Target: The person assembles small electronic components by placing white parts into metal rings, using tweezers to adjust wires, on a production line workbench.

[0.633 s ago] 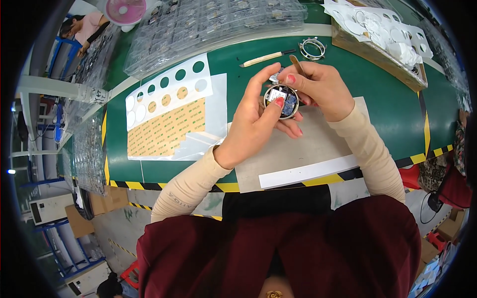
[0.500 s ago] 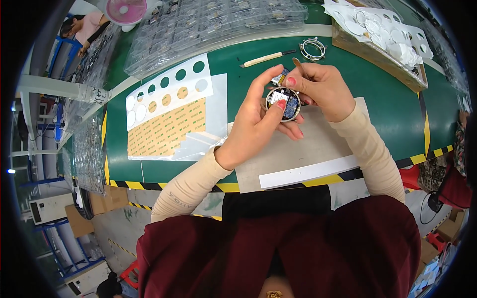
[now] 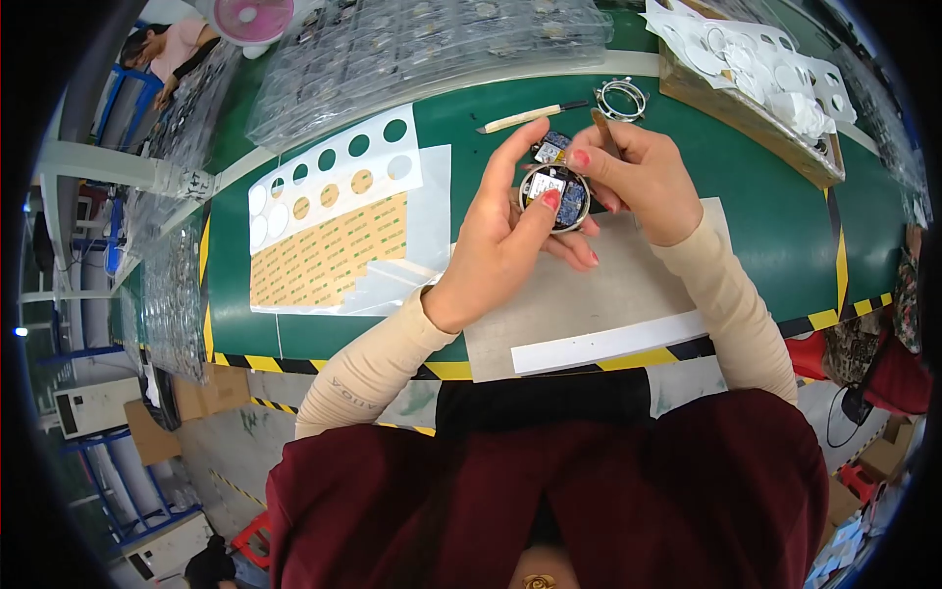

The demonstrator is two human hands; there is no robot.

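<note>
My left hand is closed around a round metal-rimmed case, like a smartwatch body, with a blue-black circuit board and a pale part inside. The left thumb presses on the board while the other fingers wrap the rim. At the case's right edge, my right hand pinches a slim brownish tool; its upper end sticks up past the fingers and its working tip is hidden. A second small board shows just beyond the case, by the left index finger; whether it touches the case I cannot tell.
Beyond my hands lie a light-handled craft knife and an empty metal ring frame. Adhesive sheets lie at left, a grey mat below my hands. Clear trays stand behind; a box of white scraps sits far right.
Both hands keep their grips. The case has shifted slightly left and up and tilted a little, and the brown tool's upper end has moved slightly right.
</note>
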